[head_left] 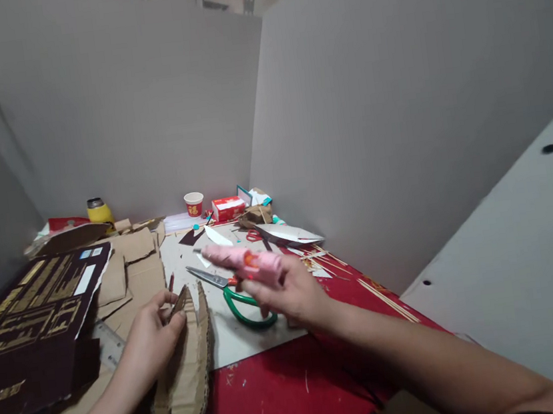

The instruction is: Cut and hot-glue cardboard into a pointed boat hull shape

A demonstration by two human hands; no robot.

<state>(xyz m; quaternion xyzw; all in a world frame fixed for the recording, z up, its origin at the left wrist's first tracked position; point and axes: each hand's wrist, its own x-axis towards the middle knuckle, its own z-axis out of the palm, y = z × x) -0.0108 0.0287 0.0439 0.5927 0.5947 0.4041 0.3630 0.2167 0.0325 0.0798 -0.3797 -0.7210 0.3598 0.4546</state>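
Observation:
My right hand (295, 295) is wrapped round a pink hot glue gun (245, 261), its nozzle pointing left and slightly blurred. Below the gun, green-handled scissors (237, 299) lie on a white sheet, blades toward the upper left. With thumb and fingers, my left hand (157, 326) pinches the top of a folded, curved piece of corrugated cardboard (188, 372). That piece tapers to a point at its far end, and its two sides stand apart along a gap.
Dark printed cardboard (33, 317) and brown scraps (139, 277) cover the left side. Toward the back stand a yellow jar (100, 215), a paper cup (194, 205) and a red box (229, 207). Wooden sticks (389, 300) lie right on red cloth (270, 402). Grey partitions (117, 105) enclose the table.

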